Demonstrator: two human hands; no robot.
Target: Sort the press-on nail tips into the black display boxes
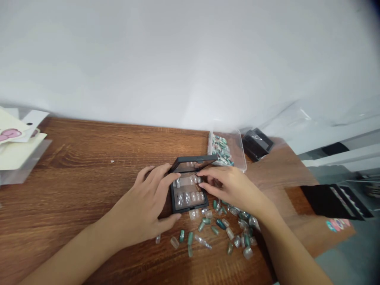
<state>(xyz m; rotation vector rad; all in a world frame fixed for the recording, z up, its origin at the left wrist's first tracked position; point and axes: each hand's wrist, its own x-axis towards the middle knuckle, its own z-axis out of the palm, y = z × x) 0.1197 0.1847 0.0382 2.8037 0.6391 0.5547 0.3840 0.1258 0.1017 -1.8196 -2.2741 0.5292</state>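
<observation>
We have two hands at work, our left hand (145, 202) and our right hand (228, 186), and one open black case (175, 198) with a mirrored lid tilted up from its far edge. It sits mid-desk (74, 174), just below the centre of the view. Around ten press-on nails (187, 196) lie in two rows inside; the hands partly hide the count. Our left fingers (160, 178) are curled around the case's left side, holding it. Our right fingers (204, 174) are drawn narrow over the upper row, though we cannot tell whether they hold a nail.

Roughly thirty loose nails (218, 233) are scattered at the case's 5 o'clock, touching its near edge. At 1 o'clock stands one clear plastic box (227, 150) packed with more nails, and beside it is one black box (257, 144). A black card (329, 202) lies at 3 o'clock, and a stack of papers (18, 138) with a pink print sits at 9 o'clock. We can read no writing.
</observation>
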